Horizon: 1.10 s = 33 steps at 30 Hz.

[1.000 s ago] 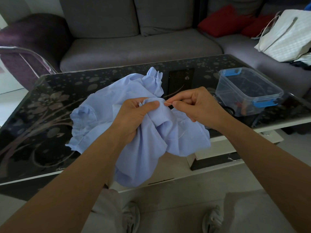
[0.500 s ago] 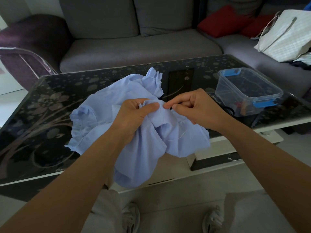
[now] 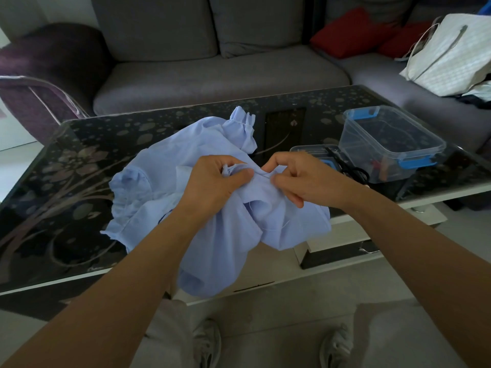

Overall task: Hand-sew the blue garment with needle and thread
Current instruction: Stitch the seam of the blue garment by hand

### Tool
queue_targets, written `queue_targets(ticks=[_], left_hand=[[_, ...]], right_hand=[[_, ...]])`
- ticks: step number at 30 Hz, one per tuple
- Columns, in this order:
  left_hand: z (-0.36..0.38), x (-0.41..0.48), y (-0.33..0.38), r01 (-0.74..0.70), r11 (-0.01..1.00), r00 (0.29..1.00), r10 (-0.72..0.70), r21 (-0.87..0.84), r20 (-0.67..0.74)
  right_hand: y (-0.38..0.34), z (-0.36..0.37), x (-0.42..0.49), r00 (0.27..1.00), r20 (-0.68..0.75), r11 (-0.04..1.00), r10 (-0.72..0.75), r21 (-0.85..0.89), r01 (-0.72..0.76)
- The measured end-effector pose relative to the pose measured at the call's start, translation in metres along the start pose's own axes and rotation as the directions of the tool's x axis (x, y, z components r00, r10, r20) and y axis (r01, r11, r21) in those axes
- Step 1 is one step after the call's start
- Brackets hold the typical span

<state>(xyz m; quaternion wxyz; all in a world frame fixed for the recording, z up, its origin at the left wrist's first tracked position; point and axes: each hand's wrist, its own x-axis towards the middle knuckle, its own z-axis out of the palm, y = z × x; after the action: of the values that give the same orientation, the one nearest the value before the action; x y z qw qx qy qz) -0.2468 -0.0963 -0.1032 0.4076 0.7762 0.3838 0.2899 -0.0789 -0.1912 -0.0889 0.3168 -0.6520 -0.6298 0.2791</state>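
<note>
A light blue garment (image 3: 148, 197) lies bunched on the black glass table (image 3: 53, 181), and part of it hangs over the front edge. My left hand (image 3: 215, 181) grips a gathered fold of the cloth between thumb and fingers. My right hand (image 3: 300, 176) is just to its right, thumb and forefinger pinched together at the fabric where the needle sits. The needle itself is too small to make out. A thin white thread (image 3: 281, 224) trails down over the cloth below my right hand.
A clear plastic box with blue clips (image 3: 390, 142) stands at the table's right, its lid (image 3: 310, 151) and black scissors (image 3: 350, 168) beside it. A grey sofa (image 3: 212, 75) with red cushions (image 3: 353, 33) and a white bag (image 3: 451, 54) is behind. My knees and shoes are below.
My right hand moved down and left onto the fabric, closing the gap to my left hand. The short stretch of thread seen between the hands is gone.
</note>
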Motion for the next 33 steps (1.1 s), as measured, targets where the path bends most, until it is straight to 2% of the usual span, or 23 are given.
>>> queue_targets(ticks=[7,12,20,33], left_hand=[[0.001,0.000,0.002,-0.025,0.999,1.000,0.026,0.046,-0.013],[-0.002,0.001,0.001,0.055,0.997,0.998,-0.054,-0.046,0.010],[-0.005,0.003,0.000,0.207,0.926,0.974,-0.165,-0.315,0.155],[-0.005,0.004,-0.004,0.238,0.906,0.962,-0.168,-0.351,0.217]], right_hand=[[0.000,0.004,0.001,0.998,-0.054,1.000,-0.031,-0.001,0.031],[0.002,-0.001,0.002,0.996,-0.069,0.997,-0.052,0.056,0.055],[0.005,-0.007,-0.001,0.996,-0.027,0.989,-0.082,0.122,0.085],[0.008,0.001,0.001,0.994,-0.036,0.963,-0.108,0.246,0.113]])
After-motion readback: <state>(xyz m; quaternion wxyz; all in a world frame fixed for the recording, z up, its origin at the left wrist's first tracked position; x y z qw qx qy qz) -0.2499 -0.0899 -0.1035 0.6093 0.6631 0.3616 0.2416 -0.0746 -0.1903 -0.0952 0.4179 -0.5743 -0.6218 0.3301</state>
